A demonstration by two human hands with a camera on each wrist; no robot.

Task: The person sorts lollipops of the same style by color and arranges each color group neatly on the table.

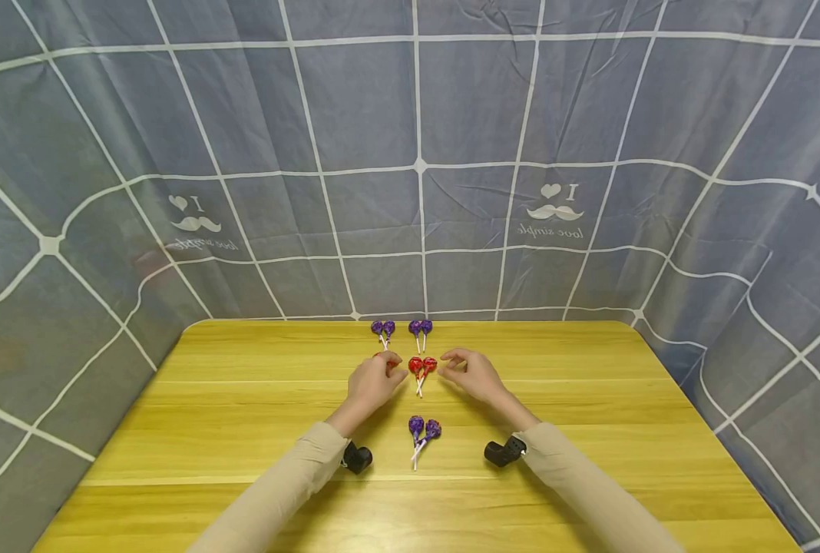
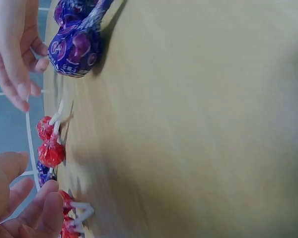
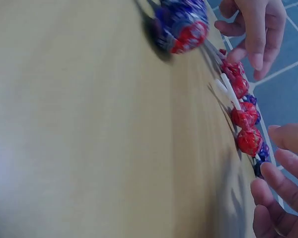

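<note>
My left hand (image 1: 374,382) hovers over the table left of centre, fingers loosely bent with nothing held. Just beyond its fingers lies a red lollipop pair (image 2: 69,228), mostly hidden by the hand in the head view. Between both hands rest two red lollipops (image 1: 415,365), their white sticks crossed and pointing toward me. To their right is my right hand (image 1: 474,376), thumb and fingers apart around air, close to the red heads without visible contact. Nearer to me, two purple lollipops (image 1: 416,425) lie with crossed sticks.
At the table's far edge lie two more purple pairs, one on the left (image 1: 378,328) and one near the middle (image 1: 426,328). A grey curtain with white lines (image 1: 362,215) hangs behind and beside the wooden table (image 1: 244,430). Each wrist carries a black camera.
</note>
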